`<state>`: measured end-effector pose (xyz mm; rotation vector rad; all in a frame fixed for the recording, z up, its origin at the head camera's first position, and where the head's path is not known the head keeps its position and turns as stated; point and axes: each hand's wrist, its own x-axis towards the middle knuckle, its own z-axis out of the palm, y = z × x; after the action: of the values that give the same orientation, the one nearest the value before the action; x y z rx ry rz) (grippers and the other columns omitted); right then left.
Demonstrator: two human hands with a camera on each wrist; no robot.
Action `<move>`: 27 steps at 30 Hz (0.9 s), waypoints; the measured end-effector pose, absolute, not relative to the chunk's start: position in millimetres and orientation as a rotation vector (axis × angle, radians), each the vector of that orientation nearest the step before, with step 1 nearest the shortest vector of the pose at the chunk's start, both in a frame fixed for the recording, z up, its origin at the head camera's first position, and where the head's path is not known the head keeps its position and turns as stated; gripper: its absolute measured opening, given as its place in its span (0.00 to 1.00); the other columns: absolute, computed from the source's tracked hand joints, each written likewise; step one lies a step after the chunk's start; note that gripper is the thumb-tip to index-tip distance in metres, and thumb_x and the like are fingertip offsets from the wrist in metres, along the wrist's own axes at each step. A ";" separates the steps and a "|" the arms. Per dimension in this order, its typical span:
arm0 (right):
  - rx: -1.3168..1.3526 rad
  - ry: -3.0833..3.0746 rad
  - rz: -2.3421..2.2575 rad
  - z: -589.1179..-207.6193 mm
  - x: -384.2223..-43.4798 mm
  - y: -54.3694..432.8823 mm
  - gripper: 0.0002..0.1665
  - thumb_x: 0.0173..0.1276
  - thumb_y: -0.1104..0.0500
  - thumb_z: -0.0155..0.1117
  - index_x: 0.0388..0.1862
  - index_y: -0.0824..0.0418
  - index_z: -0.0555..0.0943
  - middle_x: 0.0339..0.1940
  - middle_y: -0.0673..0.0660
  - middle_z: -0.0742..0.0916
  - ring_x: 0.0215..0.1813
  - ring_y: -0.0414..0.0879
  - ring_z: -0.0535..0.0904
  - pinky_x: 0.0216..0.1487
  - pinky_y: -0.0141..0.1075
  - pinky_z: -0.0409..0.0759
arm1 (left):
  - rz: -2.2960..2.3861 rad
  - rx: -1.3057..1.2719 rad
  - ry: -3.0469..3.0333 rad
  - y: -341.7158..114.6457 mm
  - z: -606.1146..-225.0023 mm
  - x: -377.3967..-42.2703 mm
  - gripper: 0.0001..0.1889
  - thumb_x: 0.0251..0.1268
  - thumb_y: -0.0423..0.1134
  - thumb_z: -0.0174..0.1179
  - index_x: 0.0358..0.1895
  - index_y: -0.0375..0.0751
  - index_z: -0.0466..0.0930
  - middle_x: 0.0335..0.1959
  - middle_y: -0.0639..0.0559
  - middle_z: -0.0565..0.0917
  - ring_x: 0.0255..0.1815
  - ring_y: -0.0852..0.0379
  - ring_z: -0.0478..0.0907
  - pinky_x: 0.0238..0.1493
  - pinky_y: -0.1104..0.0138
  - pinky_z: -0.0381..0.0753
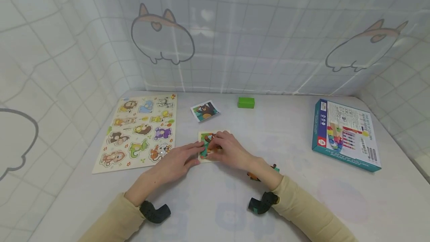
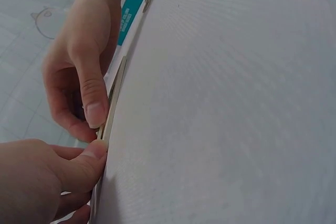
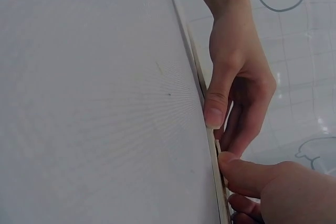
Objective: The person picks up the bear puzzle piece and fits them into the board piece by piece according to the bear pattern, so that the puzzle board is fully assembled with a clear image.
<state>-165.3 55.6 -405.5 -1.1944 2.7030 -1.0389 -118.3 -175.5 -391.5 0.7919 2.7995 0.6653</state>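
One puzzle board (image 1: 205, 133), side edge toward 12 o'clock, held by my left grip (image 1: 178, 161); my right grip (image 1: 230, 151) pinches a mostly hidden piece (image 1: 210, 151).

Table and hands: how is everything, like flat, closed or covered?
Box: flat, looks closed
Animal board: flat, animals facing up
Bear card: picture side up
Green block: resting alone
Small puzzle: partly covered
Loose puzzle bits: partly hidden
Left hand: holding the puzzle's edge
Right hand: curled over the puzzle
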 end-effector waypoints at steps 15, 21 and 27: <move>-1.209 2.713 -0.979 -406.5 -164.5 55.5 0.09 0.65 0.53 0.72 0.40 0.56 0.84 0.39 0.50 0.81 0.44 0.44 0.69 0.49 0.38 0.70 | 0.528 0.909 2.902 -171.1 -394.7 -115.9 0.22 0.73 0.41 0.59 0.68 0.43 0.76 0.74 0.50 0.68 0.74 0.48 0.67 0.67 0.51 0.76; -1.204 2.711 -0.971 -407.3 -164.2 55.9 0.09 0.65 0.53 0.72 0.41 0.55 0.84 0.41 0.50 0.81 0.45 0.44 0.69 0.49 0.38 0.70 | 0.545 0.934 2.904 -170.4 -394.5 -115.1 0.22 0.72 0.38 0.60 0.67 0.43 0.76 0.71 0.49 0.73 0.72 0.50 0.70 0.68 0.54 0.75; -1.231 2.711 -0.997 -407.8 -164.4 56.0 0.07 0.65 0.53 0.72 0.37 0.53 0.84 0.41 0.49 0.82 0.45 0.44 0.70 0.50 0.39 0.71 | 0.497 0.990 2.920 -169.7 -394.6 -114.6 0.19 0.73 0.38 0.60 0.64 0.43 0.80 0.70 0.49 0.74 0.71 0.50 0.71 0.66 0.54 0.77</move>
<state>-164.4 56.0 -407.8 -1.2313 2.7110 -0.9970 -114.6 -169.7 -394.6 0.9898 2.9201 0.4973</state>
